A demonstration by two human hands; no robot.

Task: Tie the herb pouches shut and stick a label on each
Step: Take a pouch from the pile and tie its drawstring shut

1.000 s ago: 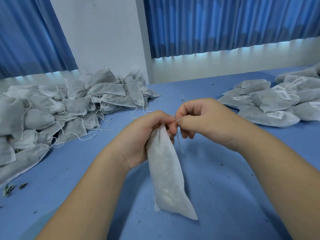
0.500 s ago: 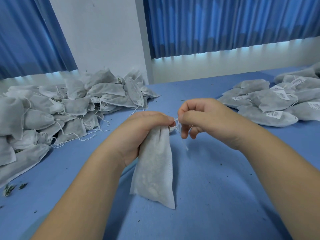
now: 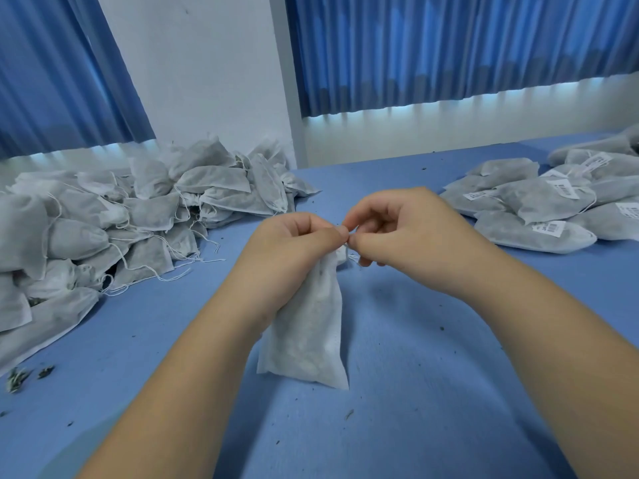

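On the left of the blue counter [image 3: 415, 392] lies one big heap of unlabelled pouches [image 3: 103, 229]. They are too many to count exactly, surely more than twenty, and their white cords hang loose over the counter. Near the left edge, in front of the heap, lie two small clumps of herb crumbs [image 3: 17, 376].

In the middle there is one pouch [image 3: 307, 333], long and white, hanging upright. Its bottom edge is at the counter, but I cannot tell if it touches. The left grip [image 3: 294, 250], a bare hand, is closed tightly around the gathered neck of this pouch, with all fingers curled. Just beside it, fingertips touching, the right grip [image 3: 408, 236] is also closed: thumb and forefinger pinch the thin string [image 3: 349, 252] at the mouth of the pouch, and the other fingers are curled under.

On the right lies a second, smaller pile of labelled pouches [image 3: 539, 202], about eight in view, partly cut by the frame edge. At least five white barcode labels [image 3: 549, 228] show on them.

Behind the counter hang two blue curtains [image 3: 449, 46], with a white wall [image 3: 207, 81] between them.
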